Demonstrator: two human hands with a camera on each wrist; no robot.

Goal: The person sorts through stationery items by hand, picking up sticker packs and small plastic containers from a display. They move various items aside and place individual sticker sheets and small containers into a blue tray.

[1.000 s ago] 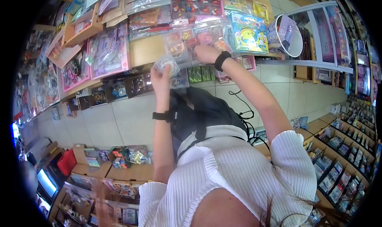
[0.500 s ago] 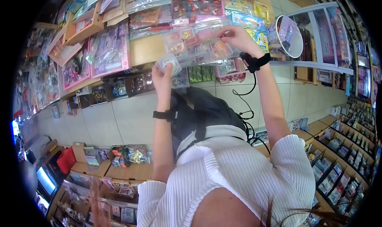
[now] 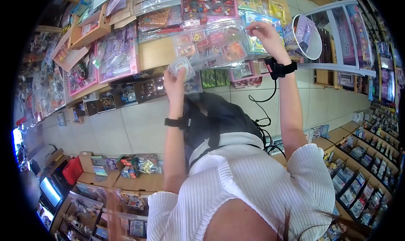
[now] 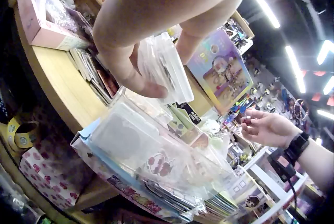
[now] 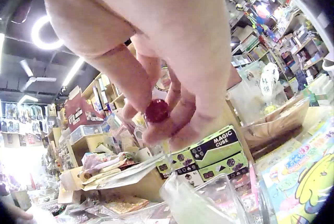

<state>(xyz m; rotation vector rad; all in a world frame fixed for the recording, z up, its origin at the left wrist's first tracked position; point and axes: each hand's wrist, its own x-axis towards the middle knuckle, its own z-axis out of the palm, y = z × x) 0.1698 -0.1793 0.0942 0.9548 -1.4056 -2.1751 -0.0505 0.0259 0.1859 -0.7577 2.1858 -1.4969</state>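
My left hand (image 3: 174,85) grips a small clear plastic box (image 3: 181,68) near the front edge of the display counter. In the left wrist view, thumb and fingers pinch this clear box from both sides. My right hand (image 3: 269,39) is raised over the right part of the counter, close above a blue and yellow picture pack (image 3: 255,19). Between its thumb and fingertips the right wrist view shows a small shiny dark red ball (image 5: 157,111). Clear boxes with orange and pink pieces (image 3: 234,51) lie between the two hands.
A white bucket (image 3: 313,51) with a purple box stands at the right, beside a grey rack (image 3: 341,34). Green Magic Cube boxes (image 5: 224,151) are stacked behind. Pink-edged trays (image 3: 134,51) fill the left of the counter. A black cable (image 3: 265,98) hangs from my right wrist.
My right hand has lifted off the clear boxes and moved right, over the picture pack. My left hand stays nearly in place with its clear box.
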